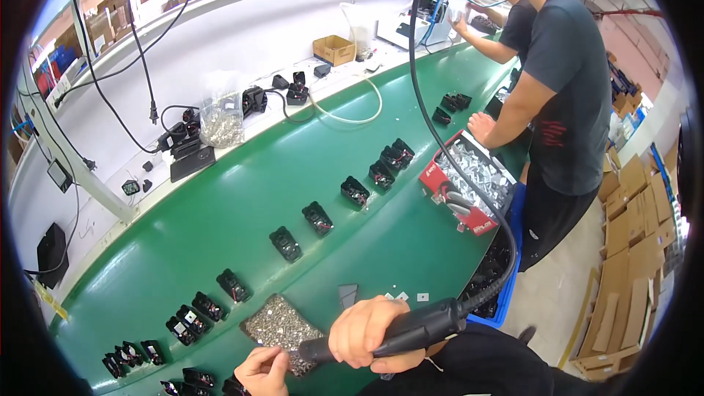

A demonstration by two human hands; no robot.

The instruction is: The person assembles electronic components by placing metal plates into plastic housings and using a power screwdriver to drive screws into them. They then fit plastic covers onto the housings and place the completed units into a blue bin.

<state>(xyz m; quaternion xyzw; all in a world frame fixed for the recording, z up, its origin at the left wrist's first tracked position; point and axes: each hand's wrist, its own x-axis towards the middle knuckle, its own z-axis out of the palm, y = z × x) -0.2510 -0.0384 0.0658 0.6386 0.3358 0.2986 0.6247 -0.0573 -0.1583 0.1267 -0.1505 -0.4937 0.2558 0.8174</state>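
A black corded electric screwdriver (418, 330) lies across my right hand (367, 328), whose fingers are wrapped round its body. Its front end points left toward my left hand (262, 371). Thumb and fingertips of that left hand are pinched together beside the screwdriver's tip; whatever is between them is too small to make out. Under and behind the tip lies a heap of small metal screws (279, 323). Black plastic housings (192, 380) sit at the lower edge close to my left hand, partly hidden by it.
More black housings (284, 243) stand in a row along the green bench (242, 220). A red box of white parts (469, 183) is at the right, near a blue crate (506, 301). The screwdriver's cable (418, 88) arches overhead. A co-worker (565, 81) stands at the far right.
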